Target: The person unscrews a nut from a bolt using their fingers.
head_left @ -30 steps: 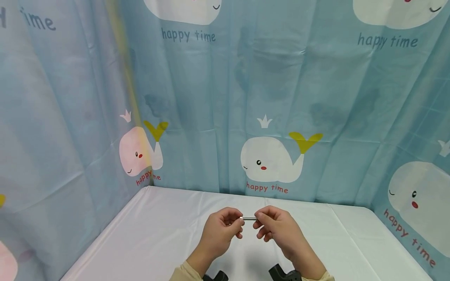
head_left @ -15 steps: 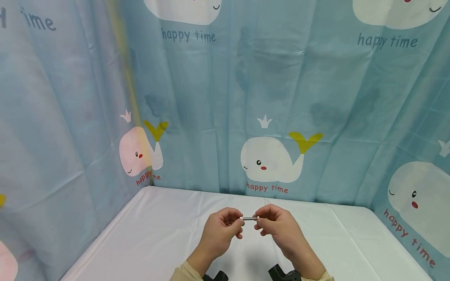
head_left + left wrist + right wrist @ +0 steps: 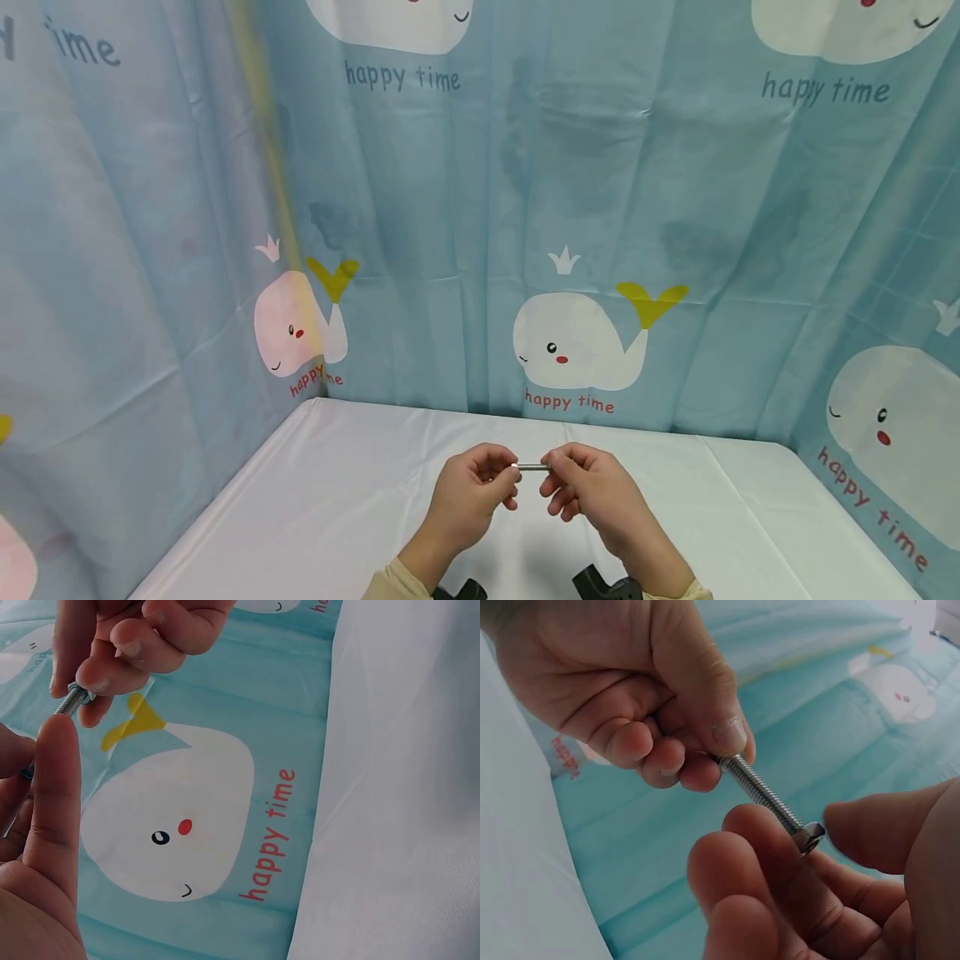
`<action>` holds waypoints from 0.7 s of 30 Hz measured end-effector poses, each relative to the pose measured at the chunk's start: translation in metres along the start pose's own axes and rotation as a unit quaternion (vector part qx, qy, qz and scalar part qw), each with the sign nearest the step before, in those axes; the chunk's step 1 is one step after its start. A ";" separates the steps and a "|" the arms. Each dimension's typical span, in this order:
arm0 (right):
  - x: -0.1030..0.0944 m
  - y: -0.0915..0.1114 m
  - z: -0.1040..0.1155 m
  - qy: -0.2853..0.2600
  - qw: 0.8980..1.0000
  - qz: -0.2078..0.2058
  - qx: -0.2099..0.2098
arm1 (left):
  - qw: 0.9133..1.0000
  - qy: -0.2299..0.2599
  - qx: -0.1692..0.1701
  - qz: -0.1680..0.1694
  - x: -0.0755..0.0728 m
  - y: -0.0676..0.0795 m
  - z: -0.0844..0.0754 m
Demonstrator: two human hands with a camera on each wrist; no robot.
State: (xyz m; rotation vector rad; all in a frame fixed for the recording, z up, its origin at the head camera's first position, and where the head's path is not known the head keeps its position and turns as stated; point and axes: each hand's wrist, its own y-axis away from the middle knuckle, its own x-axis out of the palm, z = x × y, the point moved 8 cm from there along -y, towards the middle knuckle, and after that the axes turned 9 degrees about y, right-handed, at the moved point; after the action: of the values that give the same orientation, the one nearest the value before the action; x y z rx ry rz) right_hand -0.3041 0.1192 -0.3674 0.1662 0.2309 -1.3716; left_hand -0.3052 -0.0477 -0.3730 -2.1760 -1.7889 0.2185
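Note:
A silver threaded bolt (image 3: 534, 467) lies level between both hands above the white table. My left hand (image 3: 468, 498) pinches its left end between thumb and fingers, hiding most of that end. At the right end sits a small hex piece (image 3: 810, 837); whether it is a nut or the bolt's head I cannot tell. My right hand (image 3: 596, 487) has its thumb and forefinger around this hex piece, other fingers loosely curled below. Bare thread shows between the hands in the right wrist view. From the left wrist, the bolt slants up towards the right fingertips.
Under the hands is a table with a white cloth (image 3: 337, 492). Blue curtains (image 3: 450, 208) printed with whales stand behind and at both sides. Black wrist devices (image 3: 606, 583) show at the bottom edge.
The right thumb and fingers shifted back from the bolt's right end half a second ago, baring the hex piece, and now cover it again. My left hand has stayed still.

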 end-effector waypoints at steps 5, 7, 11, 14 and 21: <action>-0.002 0.001 0.004 -0.005 1.000 -0.011 -0.017 | 1.000 -0.003 0.002 -0.001 0.000 0.000 -0.001; -0.003 0.001 0.005 -0.005 1.000 -0.017 -0.020 | 1.000 -0.003 0.004 0.000 -0.001 0.000 -0.001; -0.005 0.001 0.006 -0.006 0.999 -0.030 -0.019 | 1.000 -0.003 0.005 0.001 -0.001 -0.001 -0.001; -0.005 0.002 0.007 -0.006 0.999 -0.037 -0.021 | 1.000 -0.003 0.003 0.000 -0.002 -0.001 0.000; -0.011 -0.002 0.001 -0.034 0.998 -0.049 -0.031 | 1.000 0.005 -0.025 -0.009 -0.004 -0.001 0.005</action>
State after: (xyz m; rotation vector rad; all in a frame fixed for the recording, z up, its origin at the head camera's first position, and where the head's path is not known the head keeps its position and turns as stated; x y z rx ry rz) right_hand -0.3079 0.1294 -0.3633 0.0571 0.2265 -1.4633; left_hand -0.3084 -0.0504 -0.3782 -2.1901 -1.8263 0.1596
